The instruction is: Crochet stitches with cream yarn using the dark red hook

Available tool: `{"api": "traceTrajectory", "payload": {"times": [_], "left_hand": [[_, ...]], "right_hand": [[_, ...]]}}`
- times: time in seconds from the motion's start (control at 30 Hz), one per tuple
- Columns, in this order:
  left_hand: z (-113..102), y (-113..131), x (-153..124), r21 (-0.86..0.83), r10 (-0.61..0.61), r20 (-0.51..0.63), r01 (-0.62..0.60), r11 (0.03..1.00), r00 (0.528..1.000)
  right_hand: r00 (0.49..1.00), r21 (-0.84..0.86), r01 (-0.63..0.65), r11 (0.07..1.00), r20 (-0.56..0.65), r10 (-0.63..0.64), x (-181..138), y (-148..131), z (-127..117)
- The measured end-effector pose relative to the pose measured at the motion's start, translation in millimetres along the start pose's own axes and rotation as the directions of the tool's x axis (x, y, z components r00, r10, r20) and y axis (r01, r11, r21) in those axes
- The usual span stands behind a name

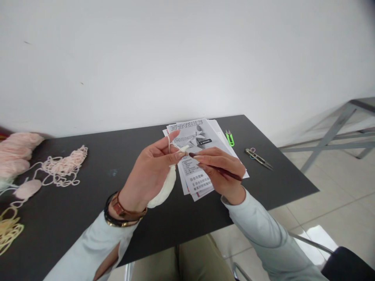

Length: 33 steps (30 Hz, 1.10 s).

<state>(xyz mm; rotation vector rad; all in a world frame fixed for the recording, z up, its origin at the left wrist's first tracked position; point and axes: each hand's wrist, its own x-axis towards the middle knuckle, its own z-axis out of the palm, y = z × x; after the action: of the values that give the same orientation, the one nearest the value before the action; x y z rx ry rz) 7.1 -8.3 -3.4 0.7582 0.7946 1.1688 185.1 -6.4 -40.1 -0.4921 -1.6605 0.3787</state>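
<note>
My left hand [152, 171] pinches a cream crocheted piece [164, 187] that hangs down below the palm, with a strand of cream yarn looped over the raised index finger. My right hand [222, 168] grips a dark reddish crochet hook [222, 170] like a pen. The hook's tip meets the top of the piece at the left fingertips. Both hands hover over a stack of printed instruction sheets [199, 136] on the dark table [117, 156].
Green thread snips [230, 137] and small metal scissors [259, 158] lie right of the papers. Pink yarn balls [16, 154], a loose pink yarn tangle [66, 166] and yellow yarn [8, 230] sit at the left. A white wall stands behind; a metal frame [331, 136] is at the right.
</note>
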Motion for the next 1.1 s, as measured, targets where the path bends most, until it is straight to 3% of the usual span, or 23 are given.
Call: {"api": "traceTrajectory", "payload": {"times": [0.1, 0.2, 0.3, 0.37, 0.5, 0.6, 0.77, 0.93, 1.1], "left_hand": [[-2.2, 1.9, 0.8, -0.08, -0.109, 0.035, 0.112, 0.991, 0.993], [0.3, 3.0, -0.4, -0.076, -0.113, 0.019, 0.115, 0.991, 0.993], [4.8, 1.7, -3.2, 0.046, 0.063, -0.046, -0.061, 0.997, 0.997], [6.5, -0.2, -5.2, 0.221, 0.217, -0.068, -0.197, 0.955, 0.974], [5.3, -4.1, -6.7, 0.571, 0.368, -0.031, -0.286, 0.77, 0.929], [3.2, -6.0, -5.4, 0.639, 0.384, -0.01, -0.289, 0.713, 0.923], [2.1, -4.3, -2.3, 0.64, 0.366, -0.017, -0.271, 0.719, 0.93], [3.2, -0.2, 0.8, 0.555, 0.25, -0.035, -0.189, 0.81, 0.968], [4.0, 2.0, 2.8, 0.513, 0.192, 0.013, -0.171, 0.841, 0.981]], "right_hand": [[0.994, -0.11, 0.097, 0.989, 0.051, -0.092, -2.9, -2.6, -3.9], [0.96, -0.27, 0.252, 0.929, 0.189, -0.206, -7.9, -4.3, -8.3], [0.931, -0.384, 0.347, 0.856, 0.25, -0.265, -11.4, -5.8, -8.9], [0.926, -0.41, 0.359, 0.838, 0.271, -0.263, -11.8, -7.2, -7.0], [0.953, -0.381, 0.291, 0.878, 0.202, -0.228, -9.9, -10.8, -2.6], [0.975, -0.334, 0.21, 0.919, 0.147, -0.169, -8.7, -12.8, -0.9], [0.986, -0.318, 0.167, 0.933, 0.057, -0.157, -8.5, -12.9, 0.7], [0.996, -0.264, 0.071, 0.962, -0.042, -0.085, -7.6, -11.9, 0.6], [0.987, -0.152, -0.004, 0.988, -0.16, -0.021, -7.3, -6.6, 0.7]]}}
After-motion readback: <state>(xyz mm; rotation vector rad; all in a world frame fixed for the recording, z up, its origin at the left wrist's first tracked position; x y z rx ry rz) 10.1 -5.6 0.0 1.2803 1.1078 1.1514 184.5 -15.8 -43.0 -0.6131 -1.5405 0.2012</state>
